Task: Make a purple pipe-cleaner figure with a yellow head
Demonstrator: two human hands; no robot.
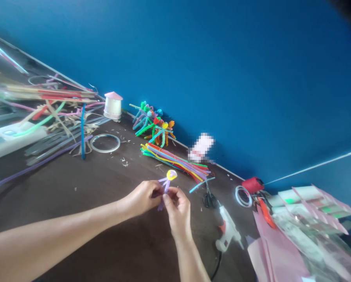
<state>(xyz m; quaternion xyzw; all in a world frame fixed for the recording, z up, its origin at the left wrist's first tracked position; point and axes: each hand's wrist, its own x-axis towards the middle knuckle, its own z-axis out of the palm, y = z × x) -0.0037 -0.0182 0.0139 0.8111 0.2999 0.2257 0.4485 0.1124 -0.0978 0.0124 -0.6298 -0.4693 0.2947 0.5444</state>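
Observation:
Between my two hands, above the dark table, is a small pipe-cleaner figure (166, 184) with a yellow and lilac head and lilac limbs. My left hand (147, 197) pinches it from the left side, fingers curled in. From the right, my right hand (178, 207) grips its lower part between thumb and fingers. Part of the figure's body is hidden behind my fingers. Just beyond lies a bundle of coloured pipe cleaners (175, 160). Behind the bundle stands a group of finished-looking pipe-cleaner figures (156, 124) in several colours.
Right of my hands lie black-handled scissors (209, 199), a light blue pipe cleaner (200, 185) and a white glue gun (229, 229). Pink sheets and plastic packets (281, 246) cover the right side. Leftward are a clear ring (105, 143), a white pot (113, 107) and piled strips (54, 96).

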